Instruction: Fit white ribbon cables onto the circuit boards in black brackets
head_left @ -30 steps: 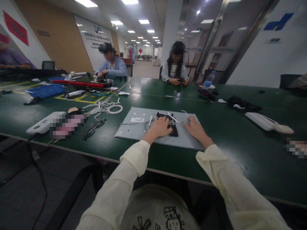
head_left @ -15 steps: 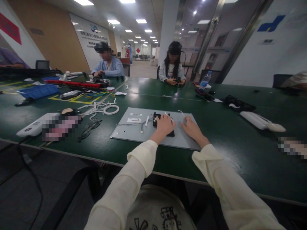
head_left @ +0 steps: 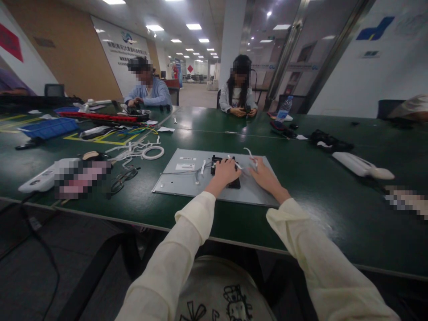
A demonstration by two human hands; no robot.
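Note:
A flat grey metal panel [head_left: 177, 185] lies on the green table, with white labels and thin grey wires on it. My left hand [head_left: 224, 173] is curled over a black plastic part [head_left: 236, 183] near the panel's middle, covering much of it. By its fingertips shows a short white piece [head_left: 238, 166]. My right hand [head_left: 265, 178] is above the panel's right side, thumb and fingers closed on a thin white strip [head_left: 248, 152] whose curved end sticks up. Another small white strip [head_left: 203, 167] is on the panel left of the black part.
To the left are a roll of white strip [head_left: 153, 153], loose white strips, glasses [head_left: 124, 179] and a white device [head_left: 43, 176]. A blue tray [head_left: 50, 128] stands farther back. At right lies another white device [head_left: 359, 165]. Two people sit across the table [head_left: 200, 120].
My right hand has shifted slightly, and its white strip now stands a little more upright. My left hand stays on the black part. The whole view has moved slightly.

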